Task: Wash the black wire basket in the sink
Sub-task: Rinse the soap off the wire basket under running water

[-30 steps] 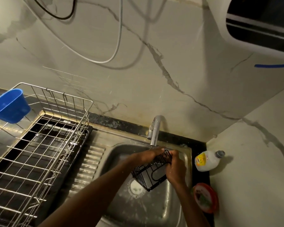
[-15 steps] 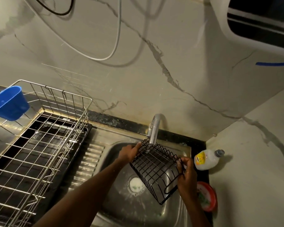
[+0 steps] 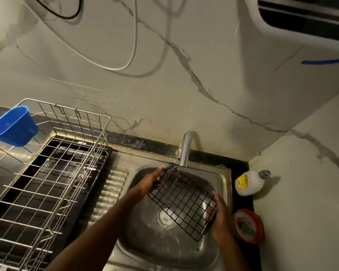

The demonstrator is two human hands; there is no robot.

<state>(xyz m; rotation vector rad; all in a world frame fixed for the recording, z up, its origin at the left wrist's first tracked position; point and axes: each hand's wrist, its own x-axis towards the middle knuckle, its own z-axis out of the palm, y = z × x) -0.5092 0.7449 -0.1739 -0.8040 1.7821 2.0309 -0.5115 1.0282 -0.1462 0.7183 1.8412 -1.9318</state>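
Black wire basket (image 3: 181, 202) between both hands' grip (over sink (image 3: 221, 174)).

head view, close above the sink (image 3: 224, 180), facing down
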